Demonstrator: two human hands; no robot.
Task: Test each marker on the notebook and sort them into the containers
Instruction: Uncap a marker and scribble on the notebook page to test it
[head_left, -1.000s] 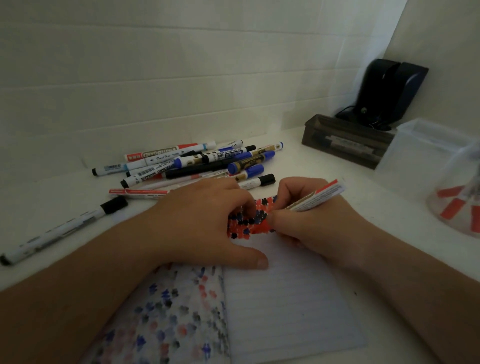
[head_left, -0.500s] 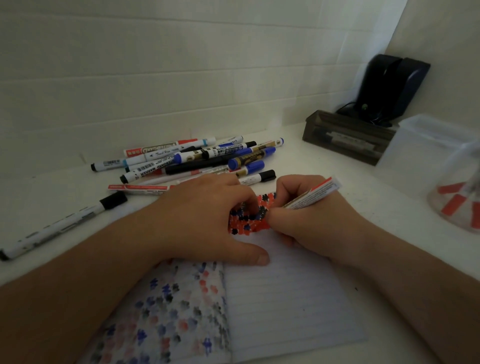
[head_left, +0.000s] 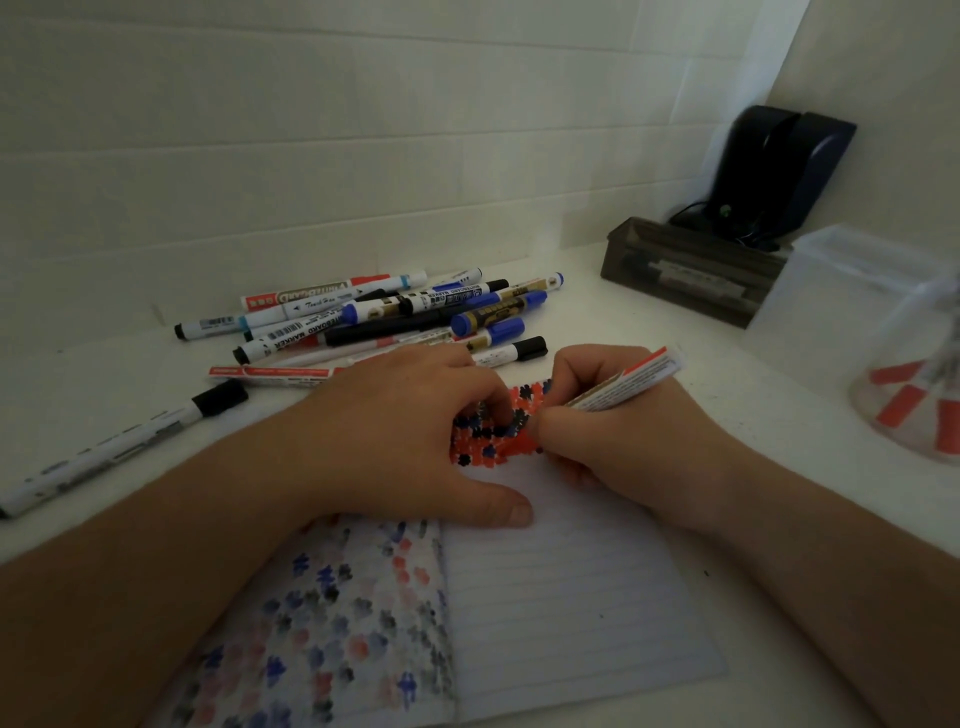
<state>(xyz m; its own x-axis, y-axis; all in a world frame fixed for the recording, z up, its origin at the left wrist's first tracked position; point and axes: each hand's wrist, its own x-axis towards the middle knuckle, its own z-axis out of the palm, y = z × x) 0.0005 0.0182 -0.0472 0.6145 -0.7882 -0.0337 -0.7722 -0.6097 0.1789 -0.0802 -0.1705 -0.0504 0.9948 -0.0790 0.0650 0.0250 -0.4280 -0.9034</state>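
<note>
Marker in right hand grip; left hand pressing notebook.

Notebook white, lined (red, blue, black blots).

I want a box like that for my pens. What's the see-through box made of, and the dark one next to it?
The see-through box looks like frosted plastic: milky, matte walls with the table faintly showing through. The dark box seems to be smoky tinted plastic, slightly glossy, since markers inside show dimly through its side. Glass can't be ruled out from looks alone, but the thin, soft-edged rims suggest plastic.
</note>
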